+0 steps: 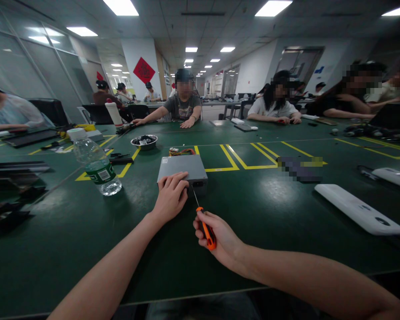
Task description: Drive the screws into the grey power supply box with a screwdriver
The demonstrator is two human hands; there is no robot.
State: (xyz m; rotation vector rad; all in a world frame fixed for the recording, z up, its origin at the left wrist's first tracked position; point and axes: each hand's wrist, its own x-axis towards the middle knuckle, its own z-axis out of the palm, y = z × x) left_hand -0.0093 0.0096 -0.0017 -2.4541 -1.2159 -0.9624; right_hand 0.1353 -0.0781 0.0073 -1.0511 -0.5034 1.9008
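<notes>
A grey metal box (pixel 182 167) with coloured wires behind it lies on the dark green table (pixel 260 209). My left hand (pixel 170 196) rests on its near left corner, fingers curled over the top edge and gripping it. My right hand (pixel 216 238) is closed round an orange-handled screwdriver (pixel 205 224). The screwdriver's thin shaft points up and away to the near face of the box, and its tip sits at or just by that face.
A plastic water bottle (pixel 98 165) stands left of the box. A metal bowl of small parts (pixel 144 141) sits behind it. White flat devices (pixel 358 209) lie at right. Dark trays (pixel 10 178) crowd the left edge. Several people sit across the table.
</notes>
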